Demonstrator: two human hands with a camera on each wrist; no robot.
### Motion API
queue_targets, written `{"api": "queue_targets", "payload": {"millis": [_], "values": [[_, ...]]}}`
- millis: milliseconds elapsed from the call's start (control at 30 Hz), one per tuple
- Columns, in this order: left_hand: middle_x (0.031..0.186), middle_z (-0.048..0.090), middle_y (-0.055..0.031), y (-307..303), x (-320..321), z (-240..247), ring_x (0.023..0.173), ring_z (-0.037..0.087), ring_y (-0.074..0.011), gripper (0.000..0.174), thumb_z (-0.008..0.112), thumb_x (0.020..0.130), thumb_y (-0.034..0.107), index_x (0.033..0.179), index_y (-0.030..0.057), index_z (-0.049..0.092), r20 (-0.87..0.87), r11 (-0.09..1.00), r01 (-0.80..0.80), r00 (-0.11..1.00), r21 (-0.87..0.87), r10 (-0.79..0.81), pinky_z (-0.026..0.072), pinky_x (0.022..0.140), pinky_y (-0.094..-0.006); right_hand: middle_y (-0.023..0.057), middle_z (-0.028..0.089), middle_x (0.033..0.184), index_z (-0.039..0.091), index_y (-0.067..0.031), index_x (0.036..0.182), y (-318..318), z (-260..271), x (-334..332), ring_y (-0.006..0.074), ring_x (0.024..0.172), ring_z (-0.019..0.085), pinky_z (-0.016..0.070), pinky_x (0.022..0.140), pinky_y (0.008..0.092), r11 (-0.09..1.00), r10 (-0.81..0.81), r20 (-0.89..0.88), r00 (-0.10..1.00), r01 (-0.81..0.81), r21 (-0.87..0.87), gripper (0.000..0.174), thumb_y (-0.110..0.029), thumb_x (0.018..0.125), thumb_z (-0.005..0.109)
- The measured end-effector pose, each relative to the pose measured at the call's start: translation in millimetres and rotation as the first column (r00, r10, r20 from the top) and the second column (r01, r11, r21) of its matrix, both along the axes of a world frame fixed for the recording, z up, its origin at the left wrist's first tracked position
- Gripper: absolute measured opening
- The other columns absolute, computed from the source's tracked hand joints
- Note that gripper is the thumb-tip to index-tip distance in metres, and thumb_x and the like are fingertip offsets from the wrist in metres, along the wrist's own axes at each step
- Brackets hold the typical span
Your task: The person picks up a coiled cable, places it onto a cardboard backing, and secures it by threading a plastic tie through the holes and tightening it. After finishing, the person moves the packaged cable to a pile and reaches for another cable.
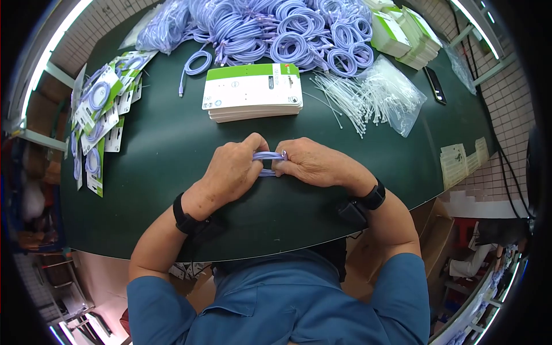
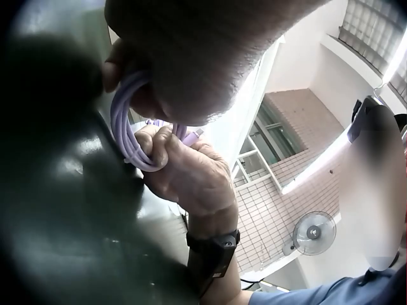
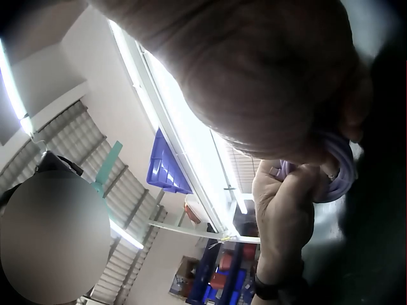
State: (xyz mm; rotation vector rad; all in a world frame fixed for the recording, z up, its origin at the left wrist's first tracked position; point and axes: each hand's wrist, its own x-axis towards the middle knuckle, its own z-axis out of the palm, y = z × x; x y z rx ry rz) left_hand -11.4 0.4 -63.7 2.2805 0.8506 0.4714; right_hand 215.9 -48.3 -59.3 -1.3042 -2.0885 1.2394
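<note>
Between both hands, close over the front part of the table, is a coiled lilac cable (image 1: 268,156). My left hand (image 1: 233,168) grips the left side of the loop with curled fingers. On the opposite side, my right hand (image 1: 313,163) pinches the coil between thumb and fingers. A metallic connector tip (image 1: 284,154) shows by the right fingers. The left wrist view shows several strands of the coil (image 2: 119,124) bundled together, with a lilac plug (image 2: 193,136) poking out by the right hand. Palms and fingers partly hide the coil (image 3: 345,168) in the right wrist view.
Beyond the hands stands a stack of white-and-green cards (image 1: 253,95). Behind it lies a large heap of coiled lilac cables (image 1: 264,29). Carded cables (image 1: 98,98) lie left. White cable ties (image 1: 345,100), a plastic bag (image 1: 402,106), a phone (image 1: 435,86) and card stacks (image 1: 397,37) are right.
</note>
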Motion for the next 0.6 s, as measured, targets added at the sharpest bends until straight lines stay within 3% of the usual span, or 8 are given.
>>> {"api": "queue_targets", "payload": {"millis": [133,300,400,433,533,567,600], "values": [[0.085,0.072,-0.0244,-1,0,-1,0.081,0.069,-0.0470,0.020,0.059,0.087,0.001,0.107,0.0019,0.062,-0.008,1.000,0.010,1.000,0.008,-0.009,0.0547,0.074,-0.0533,0.0196,0.068,0.095,0.071,0.0021,0.095,0,-3,2,0.0367,0.088,0.066,0.0519,0.083,0.0431,0.997,0.075,0.072,0.995,-0.075,-0.004,0.028,-0.020,0.104,0.056],[0.081,0.070,-0.0227,4,1,2,0.076,0.070,-0.0442,0.026,0.061,0.087,0.002,0.112,0.0023,0.064,0.080,0.999,0.039,0.996,-0.038,-0.036,0.0558,0.073,-0.0503,0.0177,0.068,0.092,0.069,0.0037,0.095,1,-6,3,0.0312,0.082,0.069,0.0547,0.080,0.0395,0.996,0.060,-0.030,0.998,-0.058,0.070,0.029,-0.020,0.105,0.055],[0.081,0.072,-0.0156,7,2,21,0.074,0.071,-0.0286,0.038,0.064,0.088,0.006,0.126,-0.0004,0.065,0.074,0.996,-0.070,0.994,-0.061,0.075,0.0551,0.073,-0.0395,0.0168,0.067,0.074,0.069,0.0071,0.093,2,-1,-1,0.0248,0.076,0.073,0.0564,0.073,0.0365,0.992,-0.047,-0.247,0.968,0.016,-0.128,0.035,-0.025,0.104,0.058],[0.081,0.072,-0.0156,8,4,29,0.074,0.071,-0.0286,0.038,0.064,0.088,0.006,0.126,-0.0004,0.065,0.071,0.998,-0.056,0.996,-0.040,0.059,0.0551,0.073,-0.0395,0.0168,0.067,0.074,0.069,0.0071,0.093,2,1,1,0.0248,0.076,0.073,0.0564,0.073,0.0365,0.994,-0.057,-0.253,0.966,0.030,-0.107,0.035,-0.025,0.104,0.058],[0.105,0.073,-0.0199,-2,13,60,0.092,0.071,-0.0296,0.064,0.074,0.086,0.008,0.146,-0.0017,0.054,0.136,0.973,-0.221,0.964,-0.071,0.229,0.0561,0.078,-0.0381,0.0065,0.066,0.088,0.068,0.0015,0.099,2,5,7,0.0145,0.075,0.068,0.0565,0.072,0.0300,0.998,-0.043,-0.466,0.884,0.021,-0.051,0.029,-0.022,0.109,0.057],[0.105,0.073,-0.0199,-6,16,70,0.092,0.071,-0.0296,0.064,0.074,0.086,0.008,0.146,-0.0017,0.054,0.142,0.973,-0.222,0.963,-0.067,0.229,0.0561,0.078,-0.0381,0.0065,0.066,0.088,0.068,0.0015,0.099,1,11,10,0.0145,0.075,0.068,0.0565,0.072,0.0300,0.999,-0.039,-0.461,0.886,0.020,-0.045,0.029,-0.022,0.109,0.057],[0.115,0.069,-0.0213,-9,20,80,0.100,0.069,-0.0313,0.072,0.077,0.085,0.008,0.150,-0.0020,0.049,0.220,0.936,-0.256,0.954,0.243,0.204,0.0559,0.082,-0.0387,0.0055,0.066,0.088,0.069,0.0009,0.099,-2,20,12,0.0134,0.075,0.067,0.0558,0.071,0.0289,0.993,-0.113,-0.504,0.856,0.074,-0.097,0.030,-0.024,0.110,0.056]]}}
